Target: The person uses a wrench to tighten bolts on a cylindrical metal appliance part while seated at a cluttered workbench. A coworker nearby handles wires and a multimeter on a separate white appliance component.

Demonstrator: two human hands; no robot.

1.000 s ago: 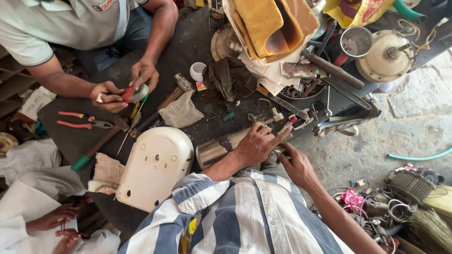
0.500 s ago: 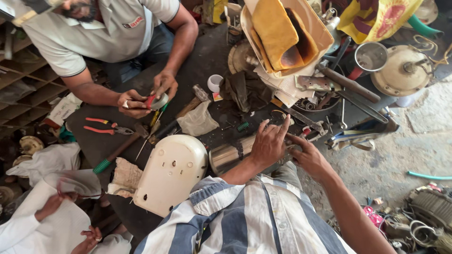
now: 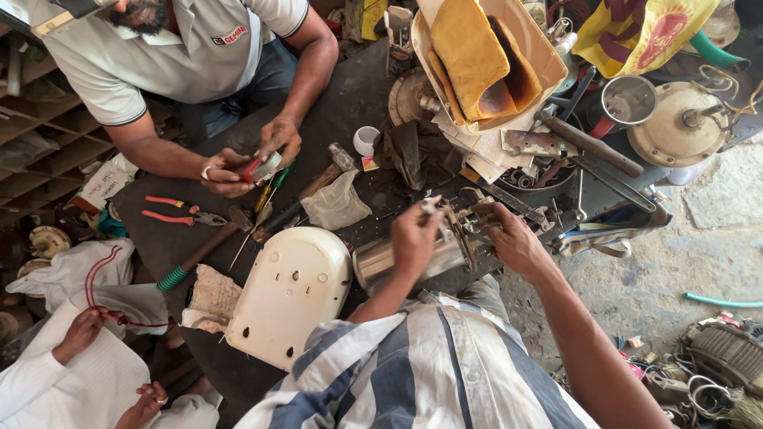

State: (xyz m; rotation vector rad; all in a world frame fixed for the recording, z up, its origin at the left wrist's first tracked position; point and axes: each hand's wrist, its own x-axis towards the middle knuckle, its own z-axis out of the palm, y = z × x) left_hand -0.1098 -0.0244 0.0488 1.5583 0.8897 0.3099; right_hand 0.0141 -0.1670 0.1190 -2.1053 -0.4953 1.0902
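Observation:
A shiny metal cylinder (image 3: 377,262) lies on the dark workbench (image 3: 334,119) in front of me. At its right end is a fitting of metal brackets and wires (image 3: 469,226). My left hand (image 3: 415,238) rests over the cylinder, its fingertips pinching a small part at the top of that fitting. My right hand (image 3: 515,242) grips the fitting from the right side. My striped shirt hides the bench's near edge.
Across the bench a person in a grey shirt holds a small red and silver part (image 3: 258,168). A white plastic cover (image 3: 290,294), red-handled pliers (image 3: 171,210), a hammer (image 3: 199,254), a plastic bag (image 3: 338,202) and a white cup (image 3: 366,141) lie around. A beige tub (image 3: 548,59) stands behind.
My left hand has drawn back from the parts at the right and now pinches at the fitting. My right hand has closed on it. The view has shifted.

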